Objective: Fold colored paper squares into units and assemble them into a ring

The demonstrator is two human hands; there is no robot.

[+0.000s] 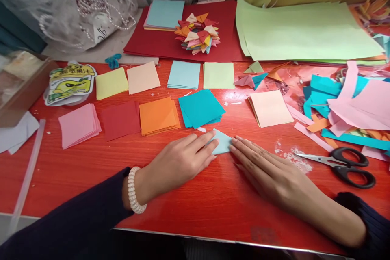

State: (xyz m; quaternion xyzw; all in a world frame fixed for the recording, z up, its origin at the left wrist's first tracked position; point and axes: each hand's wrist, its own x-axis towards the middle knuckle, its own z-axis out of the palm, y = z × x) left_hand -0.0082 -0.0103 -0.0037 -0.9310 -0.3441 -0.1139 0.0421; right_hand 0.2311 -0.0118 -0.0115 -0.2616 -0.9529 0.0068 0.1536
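A small light blue paper (222, 142), folded to a pointed shape, lies flat on the red table between my hands. My left hand (179, 156) rests on its left part, fingers stretched and pressing down; the thumb is hidden. From the other side my right hand (268, 166) lies flat with straight fingers, their tips touching the paper's right corner. Just beyond are a stack of teal paper squares (201, 107) and an orange stack (159, 115). To the right of my right hand lie black-handled scissors (344, 164) with the blades slightly apart.
More paper stacks are pink (79, 125), dark red (120, 120), yellow (112, 83) and peach (270, 107). A folded-paper ring (198, 32) sits on dark red sheets (135, 42). Paper scraps (362, 105) cover the right side. Light green sheets (304, 32) lie behind; a pouch (71, 83) is left.
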